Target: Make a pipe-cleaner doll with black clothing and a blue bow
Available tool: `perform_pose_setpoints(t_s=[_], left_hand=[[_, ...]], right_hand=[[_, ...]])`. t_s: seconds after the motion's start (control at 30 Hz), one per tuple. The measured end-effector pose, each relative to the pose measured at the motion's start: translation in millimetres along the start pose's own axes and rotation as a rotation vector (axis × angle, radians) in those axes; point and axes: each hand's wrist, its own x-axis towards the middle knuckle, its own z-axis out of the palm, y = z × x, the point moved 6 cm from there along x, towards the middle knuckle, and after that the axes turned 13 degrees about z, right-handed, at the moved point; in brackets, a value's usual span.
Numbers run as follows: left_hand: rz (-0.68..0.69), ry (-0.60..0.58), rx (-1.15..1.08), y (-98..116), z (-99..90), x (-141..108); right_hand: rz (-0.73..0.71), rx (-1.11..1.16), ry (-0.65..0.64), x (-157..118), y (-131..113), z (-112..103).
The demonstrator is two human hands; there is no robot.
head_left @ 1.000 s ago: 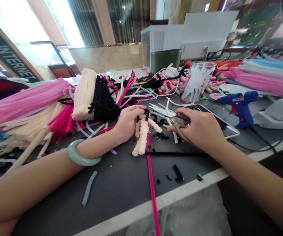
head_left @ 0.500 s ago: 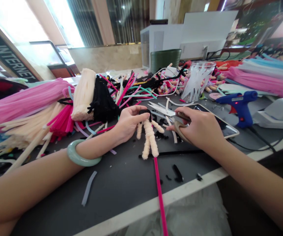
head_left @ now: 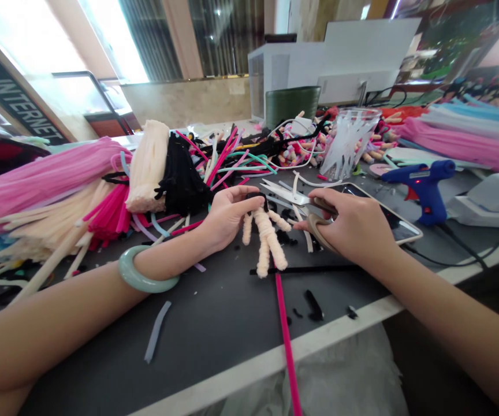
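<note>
My left hand (head_left: 232, 215) pinches a small doll (head_left: 267, 234) of cream pipe cleaner by its black-topped head, which the fingers partly hide. Its arms stick out to the sides and its legs hang toward me. Around the handles of a pair of scissors (head_left: 296, 197) my right hand (head_left: 353, 222) is closed. The blades point left at the doll's head, slightly parted and apart from it. A magenta pipe cleaner (head_left: 285, 335) runs from below the doll's legs over the table edge. Behind the legs lies a black pipe cleaner (head_left: 314, 270).
A blue glue gun (head_left: 426, 188) stands at the right by a phone (head_left: 399, 222). A clear cup (head_left: 348, 144) of translucent sticks is behind the scissors. Bundles of pink pipe cleaners (head_left: 50, 173) and cream ones (head_left: 148, 164) lie left. Black scraps (head_left: 313, 306) dot the front.
The doll's body and legs have swung slightly to the right in my left hand, and the magenta pipe cleaner has shifted a little right. My right hand and the scissors have hardly moved.
</note>
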Motion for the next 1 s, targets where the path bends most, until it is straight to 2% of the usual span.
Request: perform_pose_setpoints(t_s=[0.37, 0.5, 0.7, 0.9, 1.0], left_hand=[[-0.073, 0.060, -0.064, -1.8, -1.7, 0.8], [-0.044, 0.096, -0.150, 0.2, -1.3, 3.3], [-0.043, 0.169, -0.147, -2.0, -7.1, 5.0], [-0.027, 0.077, -0.177, 1.0, -0.4, 4.4], [-0.078, 0.090, -0.191, -0.4, 0.9, 3.2]], right_hand=[[0.010, -0.059, -0.093, 2.0, 3.7, 8.9], [-0.021, -0.067, -0.081, 1.3, 3.6, 9.4], [-0.159, -0.022, -0.004, -2.9, -2.9, 5.4], [-0.087, -0.051, 0.007, -0.7, 0.6, 5.0], [-0.062, -0.064, -0.009, 1.3, 3.1, 5.5]])
